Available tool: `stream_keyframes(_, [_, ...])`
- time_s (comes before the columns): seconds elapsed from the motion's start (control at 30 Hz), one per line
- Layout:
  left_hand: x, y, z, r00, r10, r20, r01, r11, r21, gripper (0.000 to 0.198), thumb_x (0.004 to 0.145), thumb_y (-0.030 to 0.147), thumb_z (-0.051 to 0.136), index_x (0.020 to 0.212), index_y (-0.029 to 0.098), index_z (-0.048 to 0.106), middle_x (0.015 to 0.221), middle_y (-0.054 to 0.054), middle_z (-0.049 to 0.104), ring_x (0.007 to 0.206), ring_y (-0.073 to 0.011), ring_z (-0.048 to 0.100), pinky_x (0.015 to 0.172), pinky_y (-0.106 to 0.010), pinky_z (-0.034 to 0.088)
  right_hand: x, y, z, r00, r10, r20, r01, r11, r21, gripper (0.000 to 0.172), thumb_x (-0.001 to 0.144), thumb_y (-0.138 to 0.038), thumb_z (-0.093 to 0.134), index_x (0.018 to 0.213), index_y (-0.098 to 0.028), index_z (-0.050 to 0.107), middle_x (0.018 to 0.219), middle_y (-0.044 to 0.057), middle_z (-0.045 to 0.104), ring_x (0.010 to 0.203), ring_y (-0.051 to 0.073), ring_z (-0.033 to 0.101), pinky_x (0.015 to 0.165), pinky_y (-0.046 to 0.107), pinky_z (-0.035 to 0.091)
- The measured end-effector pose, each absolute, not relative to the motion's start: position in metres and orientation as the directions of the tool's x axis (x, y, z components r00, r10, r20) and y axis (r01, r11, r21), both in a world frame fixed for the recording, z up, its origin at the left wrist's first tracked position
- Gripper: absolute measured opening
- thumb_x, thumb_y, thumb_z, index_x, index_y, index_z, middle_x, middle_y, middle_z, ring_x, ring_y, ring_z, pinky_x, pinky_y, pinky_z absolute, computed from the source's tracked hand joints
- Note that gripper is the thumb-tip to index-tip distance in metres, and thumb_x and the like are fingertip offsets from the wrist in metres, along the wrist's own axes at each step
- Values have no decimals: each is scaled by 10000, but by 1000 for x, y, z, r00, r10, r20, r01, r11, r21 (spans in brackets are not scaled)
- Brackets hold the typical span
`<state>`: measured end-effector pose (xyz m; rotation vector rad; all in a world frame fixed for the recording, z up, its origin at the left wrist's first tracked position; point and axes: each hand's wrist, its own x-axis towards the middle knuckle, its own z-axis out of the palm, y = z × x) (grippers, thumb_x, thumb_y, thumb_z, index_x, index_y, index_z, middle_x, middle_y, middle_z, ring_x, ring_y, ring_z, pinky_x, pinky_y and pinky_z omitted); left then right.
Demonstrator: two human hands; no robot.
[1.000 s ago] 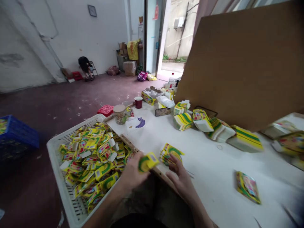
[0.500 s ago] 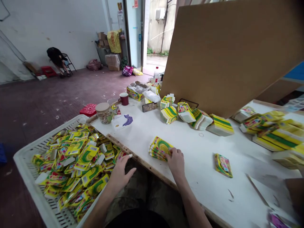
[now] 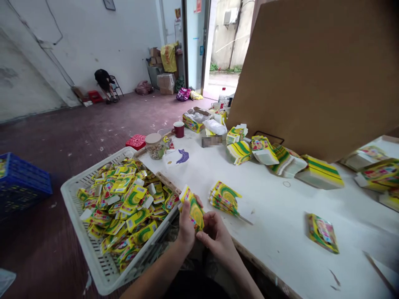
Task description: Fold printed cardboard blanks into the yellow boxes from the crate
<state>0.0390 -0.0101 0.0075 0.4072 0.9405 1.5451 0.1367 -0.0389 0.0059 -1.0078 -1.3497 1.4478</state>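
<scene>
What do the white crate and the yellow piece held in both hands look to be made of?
White crate: moulded plastic, matte, by its slotted walls. Yellow piece, held by left hand and right hand: likely thin glossy printed card; it looks flat and creased.

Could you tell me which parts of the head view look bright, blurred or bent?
Head view: the doorway glares with daylight; a small patch on the table is blurred out; the walls and cardboard sheet lean from wide-lens distortion; both hands stay sharp.
</scene>
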Motion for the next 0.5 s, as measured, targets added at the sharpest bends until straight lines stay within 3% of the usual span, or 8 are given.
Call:
stream_keyframes(0.1, [33, -11, 4, -281, 931, -234, -581, 29, 813, 490, 663, 613, 725, 884, 190, 616, 814, -42, 638, 914, -221, 627, 818, -313, 494, 136, -38, 4, -231, 973, -9, -3, -9, -1000, 392, 736, -330, 697, 1034, -219, 466, 650, -73, 456, 601, 137, 441, 564, 248, 348])
stream_keyframes(0.23, [29, -13, 1, -320, 926, -200, -489, 19, 872, 498, 653, 558, 767, 945, 189, 603, 897, -36, 631, 908, -183, 610, 838, -283, 465, 139, -34, 10, -232, 972, -19, 127, 11, -992, 266, 779, -308, 640, 999, -197, 540, 633, -65, 465, 591, 137, 429, 570, 253, 341])
stream_keyframes(0.4, [25, -10, 1, -337, 929, -155, -444, -11, 896, 491, 709, 667, 647, 784, 193, 541, 610, 49, 468, 539, -106, 473, 535, -224, 410, 127, -39, 20, -254, 967, 11, 173, 57, -983, 124, 822, -243, 572, 931, -191, 601, 760, 6, 625, 690, 173, 536, 642, 279, 409])
stream_keyframes(0.5, [23, -10, 2, -351, 928, -125, -408, -32, 913, 562, 655, 681, 686, 927, 201, 578, 762, 2, 584, 695, -146, 564, 625, -232, 455, 127, -36, 18, -211, 978, -2, 114, 22, -993, 112, 825, -276, 579, 894, -197, 618, 749, 7, 633, 685, 179, 538, 642, 281, 409])
